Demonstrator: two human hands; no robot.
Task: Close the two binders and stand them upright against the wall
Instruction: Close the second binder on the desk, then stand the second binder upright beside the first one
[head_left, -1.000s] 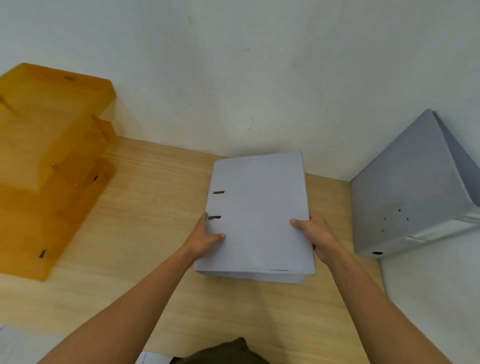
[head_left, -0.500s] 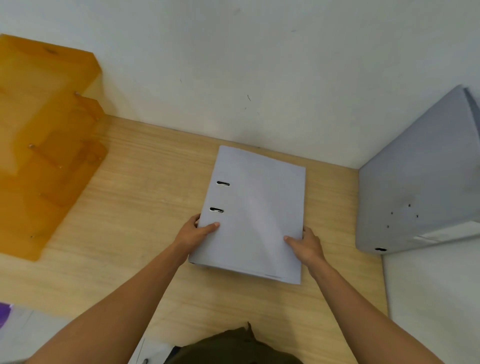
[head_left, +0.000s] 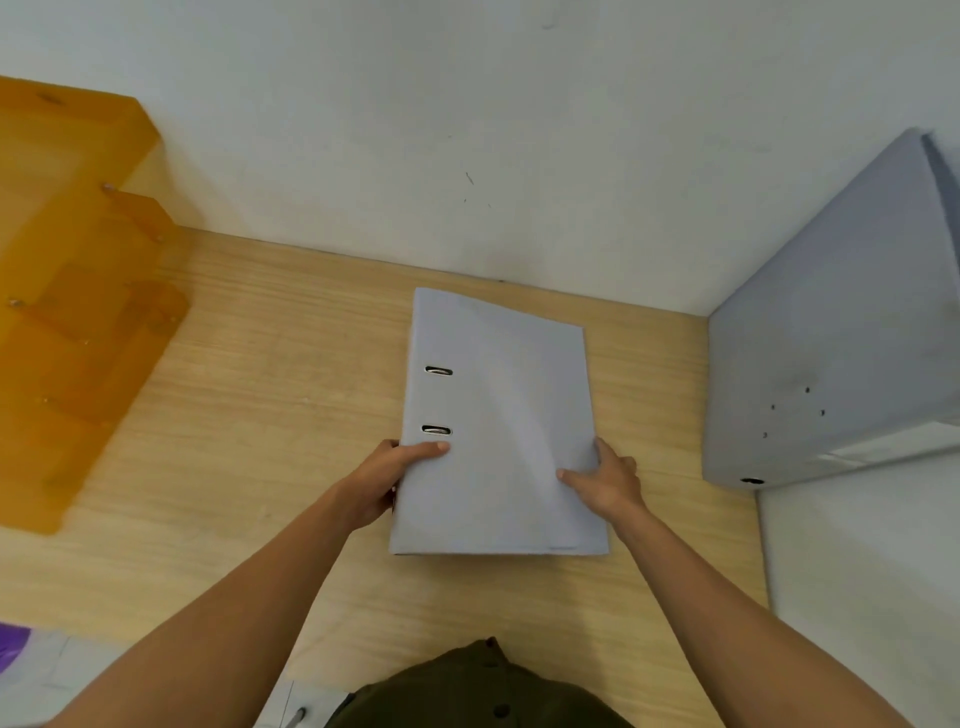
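A closed pale grey binder (head_left: 498, 415) lies on the wooden desk (head_left: 270, 415), its spine side with two metal slots to the left. My left hand (head_left: 387, 480) grips its left edge near the lower slot, thumb on the cover. Gripping the binder's right edge is my right hand (head_left: 605, 480), thumb on top. A second grey binder (head_left: 831, 338) stands closed at the right, leaning against the side wall (head_left: 857, 571) in the corner.
An amber translucent plastic tray stack (head_left: 78, 291) sits at the left against the back wall (head_left: 467, 130). A purple object (head_left: 13, 647) and pale papers (head_left: 52, 686) show at the lower left desk edge. My dark green shirt (head_left: 478, 686) is at the bottom.
The binder was lifted and tilted a second ago; it has come down flatter onto the desk and squared up. Both hands slid slightly along its edges.
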